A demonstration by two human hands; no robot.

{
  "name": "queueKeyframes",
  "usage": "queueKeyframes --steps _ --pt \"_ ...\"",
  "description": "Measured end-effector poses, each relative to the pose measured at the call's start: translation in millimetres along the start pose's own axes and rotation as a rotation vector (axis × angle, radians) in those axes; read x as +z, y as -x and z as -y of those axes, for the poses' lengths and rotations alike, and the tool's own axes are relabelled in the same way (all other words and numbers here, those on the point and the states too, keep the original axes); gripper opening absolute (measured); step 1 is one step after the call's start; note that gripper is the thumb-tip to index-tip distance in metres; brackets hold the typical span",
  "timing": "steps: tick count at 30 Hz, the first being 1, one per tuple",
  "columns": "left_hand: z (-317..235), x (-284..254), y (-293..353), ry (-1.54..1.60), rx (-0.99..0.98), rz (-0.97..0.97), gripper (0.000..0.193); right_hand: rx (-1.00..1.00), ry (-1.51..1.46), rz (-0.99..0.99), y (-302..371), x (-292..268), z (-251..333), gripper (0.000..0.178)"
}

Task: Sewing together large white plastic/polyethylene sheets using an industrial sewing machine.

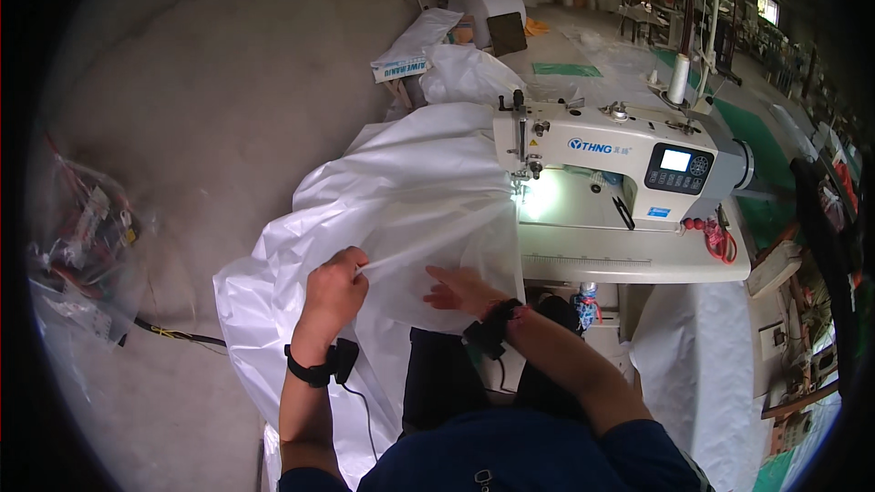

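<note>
A large white translucent plastic sheet hangs in folds over the left end of the sewing table and down across my lap. My left hand is closed on an edge of this sheet, and a taut crease runs from its fingers toward the needle area. To its right, my right hand lies against the sheet with its fingers stretched out and apart. Beyond both hands stands a white sewing machine. Its lamp lights the needle area, where the sheet's far corner reaches the presser foot.
Black tweezers lie on the machine bed, and red-handled scissors are at the table's right end. A thread cone stands behind the machine. On the floor at left are a clear plastic bag and a black cable.
</note>
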State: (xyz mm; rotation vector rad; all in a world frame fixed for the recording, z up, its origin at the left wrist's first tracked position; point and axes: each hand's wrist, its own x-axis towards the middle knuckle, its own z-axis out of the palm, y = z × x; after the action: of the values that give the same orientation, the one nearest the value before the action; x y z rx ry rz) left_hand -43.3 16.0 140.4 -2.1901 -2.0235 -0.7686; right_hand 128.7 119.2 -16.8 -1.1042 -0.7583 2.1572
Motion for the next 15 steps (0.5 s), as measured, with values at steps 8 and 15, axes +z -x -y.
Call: queueKeyframes --steps 8,15 --pt "-3.7 13.2 -1.9 -0.061 -0.032 -0.029 0.018 -0.559 0.293 0.579 9.0 -15.7 -20.4 0.012" --pt "-24.0 15.2 -5.8 0.066 0.074 -0.021 0.019 0.137 1.129 0.858 91.2 -55.0 -30.3 0.026"
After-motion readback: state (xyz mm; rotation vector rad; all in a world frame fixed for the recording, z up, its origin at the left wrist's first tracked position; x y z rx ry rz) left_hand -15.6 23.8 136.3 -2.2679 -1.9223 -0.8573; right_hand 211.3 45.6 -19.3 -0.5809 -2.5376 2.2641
